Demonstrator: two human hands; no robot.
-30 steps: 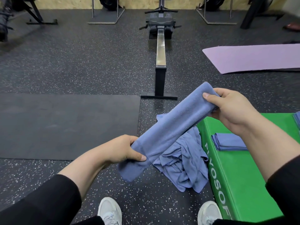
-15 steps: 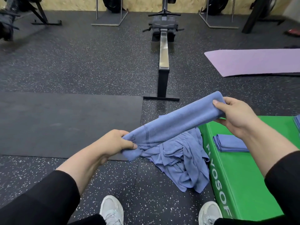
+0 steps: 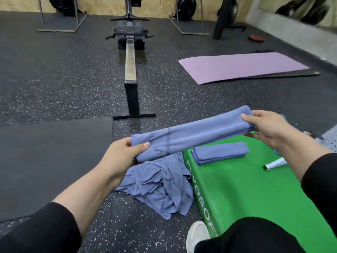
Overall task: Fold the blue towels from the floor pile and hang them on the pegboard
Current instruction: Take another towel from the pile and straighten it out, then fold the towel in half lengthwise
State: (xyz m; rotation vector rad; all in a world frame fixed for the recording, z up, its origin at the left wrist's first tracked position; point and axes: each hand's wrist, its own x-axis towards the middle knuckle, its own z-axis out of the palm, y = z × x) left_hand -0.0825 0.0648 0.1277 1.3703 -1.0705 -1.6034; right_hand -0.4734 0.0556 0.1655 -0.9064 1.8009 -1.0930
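Hands stretch a folded blue towel (image 3: 193, 135) level above the floor pile (image 3: 160, 187).
Left hand (image 3: 122, 156) pinches its near end, right hand (image 3: 268, 128) grips the far end; below lie green box (image 3: 255, 194), speckled rubber floor (image 3: 63, 84), purple mat (image 3: 240, 67).

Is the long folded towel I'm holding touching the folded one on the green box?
Apart. In the head view the held towel stretches between both hands, with green box showing between it and the folded towel.
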